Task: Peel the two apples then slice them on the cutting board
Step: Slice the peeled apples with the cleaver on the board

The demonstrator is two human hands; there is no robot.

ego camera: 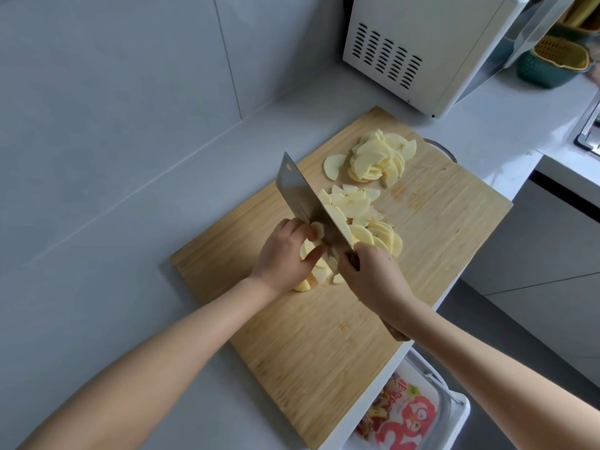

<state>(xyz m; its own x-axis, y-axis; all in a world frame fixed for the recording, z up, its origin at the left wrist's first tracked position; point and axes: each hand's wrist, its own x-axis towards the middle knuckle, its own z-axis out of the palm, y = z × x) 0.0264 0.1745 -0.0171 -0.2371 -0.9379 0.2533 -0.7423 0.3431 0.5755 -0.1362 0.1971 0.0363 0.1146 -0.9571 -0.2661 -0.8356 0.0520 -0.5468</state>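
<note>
Remaining apple piece (311, 276) held down on cutting board (324, 336) by left hand (285, 254), fingers (312, 254) curled over it; knife (302, 196) gripped in right hand (373, 274), blade set just right of left fingers, long axis pointed away from body; slices (380, 160) heaped further back

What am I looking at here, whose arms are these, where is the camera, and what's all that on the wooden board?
There is no machine here. These are a person's two bare arms, filmed by one wide-angle camera worn on the head and looking down, which is why the arms come in from the bottom. On the grey counter lies a wooden cutting board with heaps of peeled apple slices. The right hand grips the handle of a broad knife, with the blade down at the apple. The left hand, fingers curled, steadies the apple piece being cut. A white appliance stands behind the board.
</note>
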